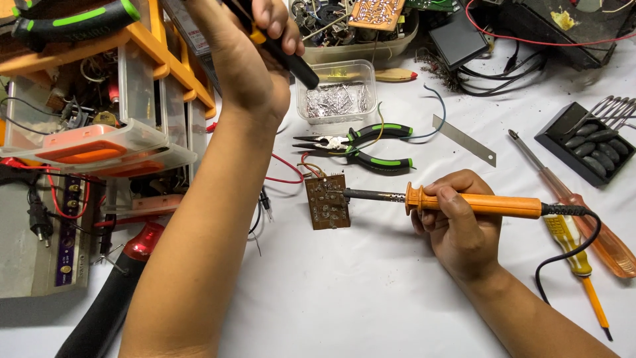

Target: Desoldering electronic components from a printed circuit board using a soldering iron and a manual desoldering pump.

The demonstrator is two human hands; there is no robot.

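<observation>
on the white surface (371,292), centre: soldering iron tip touching a brown circuit board (328,202).
right hand (457,229) fingers grasp the orange soldering iron (477,203) by its handle; left hand (255,59), raised at the far side, fingers clenched on a black tool (291,63) above a clear plastic container (336,93). green-handled pliers (361,147) lie just beyond the board.

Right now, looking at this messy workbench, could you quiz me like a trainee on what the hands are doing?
1. True or false: the right hand holds an orange soldering iron.
2. What does the iron's tip touch?
3. Which lies nearest beyond the circuit board: (a) green-handled pliers, (b) yellow screwdriver, (c) black tray?

Key: 1 true. 2 the small brown circuit board. 3 (a). The left hand grips a black-handled tool.
</observation>
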